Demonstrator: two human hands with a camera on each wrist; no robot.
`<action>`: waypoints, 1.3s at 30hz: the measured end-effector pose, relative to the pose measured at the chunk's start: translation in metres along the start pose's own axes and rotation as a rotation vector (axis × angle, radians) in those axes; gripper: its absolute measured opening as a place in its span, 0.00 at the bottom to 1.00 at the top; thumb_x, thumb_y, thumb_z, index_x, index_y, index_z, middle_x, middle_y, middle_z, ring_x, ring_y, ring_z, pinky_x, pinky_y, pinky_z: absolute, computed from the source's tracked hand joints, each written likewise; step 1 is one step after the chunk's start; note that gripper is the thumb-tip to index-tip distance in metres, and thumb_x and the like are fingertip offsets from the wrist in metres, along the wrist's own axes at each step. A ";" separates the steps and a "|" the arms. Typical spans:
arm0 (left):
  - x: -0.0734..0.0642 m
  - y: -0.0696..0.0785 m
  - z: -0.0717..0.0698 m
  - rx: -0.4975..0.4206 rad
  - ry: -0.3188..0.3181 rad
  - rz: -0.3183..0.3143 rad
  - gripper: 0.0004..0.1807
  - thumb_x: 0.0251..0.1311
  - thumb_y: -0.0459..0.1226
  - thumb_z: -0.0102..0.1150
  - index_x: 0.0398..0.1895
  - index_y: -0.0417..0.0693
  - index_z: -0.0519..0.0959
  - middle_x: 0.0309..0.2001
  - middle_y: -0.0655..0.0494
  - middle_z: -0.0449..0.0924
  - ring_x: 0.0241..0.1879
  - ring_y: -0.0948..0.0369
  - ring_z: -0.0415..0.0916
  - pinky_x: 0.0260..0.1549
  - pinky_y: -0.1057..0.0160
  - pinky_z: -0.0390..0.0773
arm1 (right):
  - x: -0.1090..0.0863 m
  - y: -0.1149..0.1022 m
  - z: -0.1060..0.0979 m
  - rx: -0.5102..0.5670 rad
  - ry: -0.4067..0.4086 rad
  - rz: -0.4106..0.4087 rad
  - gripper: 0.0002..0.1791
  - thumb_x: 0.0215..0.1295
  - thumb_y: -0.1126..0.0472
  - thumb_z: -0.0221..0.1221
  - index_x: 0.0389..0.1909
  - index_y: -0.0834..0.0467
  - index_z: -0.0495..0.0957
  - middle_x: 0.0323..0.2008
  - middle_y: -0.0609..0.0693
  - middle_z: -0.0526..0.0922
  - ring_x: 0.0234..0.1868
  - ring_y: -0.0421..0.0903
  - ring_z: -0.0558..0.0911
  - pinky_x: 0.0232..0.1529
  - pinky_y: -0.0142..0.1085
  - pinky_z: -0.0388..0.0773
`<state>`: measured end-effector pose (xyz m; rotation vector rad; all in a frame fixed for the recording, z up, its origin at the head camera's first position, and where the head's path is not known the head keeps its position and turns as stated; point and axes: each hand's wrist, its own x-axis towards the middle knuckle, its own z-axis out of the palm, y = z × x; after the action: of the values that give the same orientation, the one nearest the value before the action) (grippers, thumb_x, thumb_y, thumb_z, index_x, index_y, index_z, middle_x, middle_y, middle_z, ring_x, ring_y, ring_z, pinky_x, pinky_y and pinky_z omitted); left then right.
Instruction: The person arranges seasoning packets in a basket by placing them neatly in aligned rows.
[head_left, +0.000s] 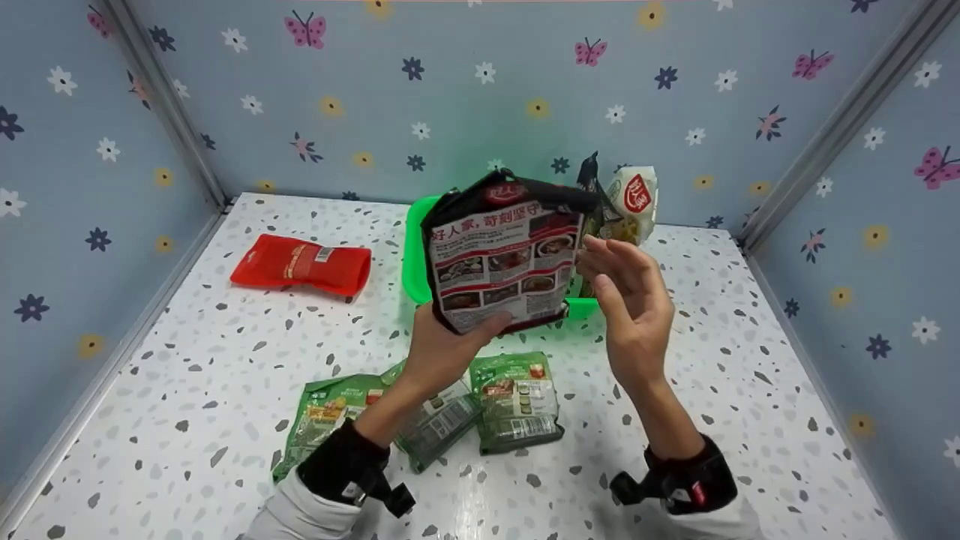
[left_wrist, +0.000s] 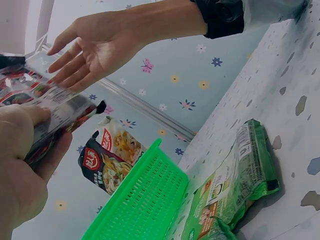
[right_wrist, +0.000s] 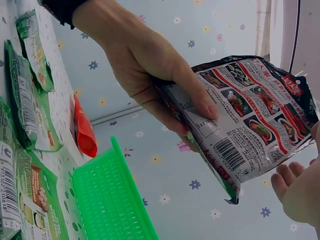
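My left hand (head_left: 444, 346) grips a black food packet (head_left: 502, 259) by its lower edge, thumb across the printed back with its small dish pictures. The packet is held up in front of the green basket (head_left: 415, 259), hiding much of it. To its right, my right hand (head_left: 637, 307) is raised with loosely bent fingers and holds nothing; its fingertips are close to the packet's side edge. In the left wrist view the basket (left_wrist: 155, 185) has a black packet (left_wrist: 102, 167) and a white packet (left_wrist: 122, 140) sticking up out of it.
Several green packets (head_left: 517, 405) lie on the speckled white table (head_left: 187, 420) below my forearms, partly under the left one. A red packet (head_left: 300, 266) lies left of the basket. Flower-patterned walls (head_left: 480, 90) enclose the table at the back and both sides.
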<state>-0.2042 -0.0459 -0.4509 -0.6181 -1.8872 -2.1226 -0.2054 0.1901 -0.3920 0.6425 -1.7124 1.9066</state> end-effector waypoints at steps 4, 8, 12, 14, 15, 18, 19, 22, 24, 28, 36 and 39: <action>0.001 0.001 -0.002 0.024 0.096 -0.016 0.29 0.74 0.38 0.76 0.75 0.51 0.80 0.69 0.48 0.88 0.66 0.57 0.89 0.69 0.54 0.89 | -0.002 0.002 0.005 -0.023 -0.028 -0.036 0.23 0.81 0.75 0.55 0.73 0.71 0.73 0.70 0.59 0.87 0.71 0.52 0.87 0.77 0.44 0.83; 0.003 0.002 -0.004 0.052 0.158 0.030 0.27 0.74 0.35 0.75 0.74 0.46 0.81 0.67 0.45 0.89 0.65 0.57 0.90 0.66 0.55 0.90 | -0.005 0.002 0.011 -0.050 -0.078 -0.053 0.24 0.79 0.77 0.56 0.72 0.73 0.73 0.71 0.60 0.85 0.72 0.52 0.86 0.78 0.44 0.82; 0.005 0.002 -0.006 0.070 0.188 0.148 0.26 0.75 0.28 0.71 0.73 0.38 0.81 0.66 0.40 0.90 0.65 0.52 0.91 0.63 0.56 0.92 | -0.008 0.002 0.017 -0.072 -0.135 -0.069 0.25 0.79 0.78 0.56 0.73 0.75 0.72 0.74 0.60 0.83 0.75 0.51 0.84 0.81 0.44 0.79; 0.006 0.001 -0.006 0.098 0.196 0.193 0.27 0.75 0.27 0.69 0.75 0.36 0.79 0.68 0.39 0.88 0.67 0.51 0.89 0.62 0.59 0.91 | -0.010 0.002 0.021 -0.076 -0.161 -0.072 0.25 0.79 0.78 0.57 0.74 0.75 0.71 0.75 0.61 0.81 0.77 0.51 0.83 0.83 0.46 0.77; 0.006 0.000 -0.006 0.122 0.206 0.211 0.28 0.76 0.26 0.68 0.76 0.36 0.78 0.69 0.38 0.87 0.67 0.50 0.89 0.60 0.61 0.90 | -0.011 0.001 0.023 -0.076 -0.176 -0.073 0.26 0.79 0.78 0.58 0.75 0.76 0.70 0.76 0.61 0.80 0.78 0.52 0.81 0.84 0.47 0.76; 0.006 -0.003 -0.006 0.204 0.229 0.271 0.29 0.77 0.26 0.66 0.79 0.35 0.75 0.73 0.35 0.84 0.71 0.47 0.86 0.61 0.63 0.89 | -0.013 0.000 0.031 -0.090 -0.219 -0.062 0.29 0.80 0.76 0.60 0.78 0.75 0.67 0.79 0.65 0.76 0.82 0.54 0.78 0.87 0.51 0.71; 0.006 -0.005 -0.006 0.231 0.241 0.297 0.29 0.77 0.25 0.66 0.79 0.33 0.75 0.74 0.34 0.82 0.72 0.45 0.85 0.62 0.63 0.89 | -0.014 -0.002 0.034 -0.093 -0.235 -0.053 0.31 0.80 0.75 0.61 0.79 0.74 0.66 0.80 0.66 0.74 0.83 0.55 0.76 0.88 0.52 0.70; 0.007 -0.008 -0.005 0.318 0.275 0.392 0.28 0.79 0.25 0.64 0.79 0.33 0.73 0.76 0.32 0.79 0.77 0.41 0.80 0.72 0.57 0.86 | -0.017 -0.006 0.042 -0.104 -0.284 -0.005 0.37 0.79 0.73 0.62 0.84 0.72 0.62 0.84 0.69 0.68 0.86 0.57 0.72 0.91 0.53 0.65; 0.008 -0.010 -0.003 0.378 0.304 0.451 0.28 0.78 0.25 0.64 0.79 0.33 0.74 0.77 0.31 0.78 0.79 0.41 0.77 0.77 0.55 0.83 | -0.019 -0.008 0.047 -0.104 -0.313 0.042 0.42 0.78 0.72 0.64 0.87 0.70 0.58 0.87 0.68 0.64 0.88 0.58 0.68 0.92 0.51 0.63; 0.008 -0.011 -0.002 0.495 0.342 0.541 0.29 0.75 0.23 0.67 0.77 0.34 0.76 0.76 0.32 0.78 0.81 0.41 0.75 0.79 0.53 0.80 | -0.024 -0.008 0.053 -0.085 -0.354 0.115 0.51 0.74 0.69 0.67 0.91 0.64 0.51 0.88 0.63 0.63 0.89 0.57 0.68 0.90 0.47 0.68; 0.006 -0.014 0.001 0.620 0.340 0.607 0.31 0.73 0.23 0.69 0.78 0.37 0.77 0.77 0.34 0.78 0.84 0.42 0.70 0.84 0.48 0.74 | -0.033 -0.007 0.059 -0.086 -0.403 0.124 0.50 0.72 0.69 0.67 0.90 0.63 0.54 0.85 0.62 0.68 0.85 0.59 0.73 0.84 0.48 0.77; 0.004 -0.016 0.003 0.692 0.346 0.636 0.31 0.72 0.24 0.70 0.78 0.37 0.78 0.77 0.33 0.78 0.84 0.38 0.70 0.85 0.47 0.73 | -0.037 -0.008 0.061 -0.094 -0.386 0.140 0.47 0.73 0.72 0.66 0.88 0.65 0.56 0.82 0.65 0.72 0.82 0.57 0.77 0.79 0.46 0.82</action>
<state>-0.2145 -0.0408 -0.4626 -0.5384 -1.7465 -1.0189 -0.1707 0.1285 -0.4035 0.9219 -2.1206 1.8696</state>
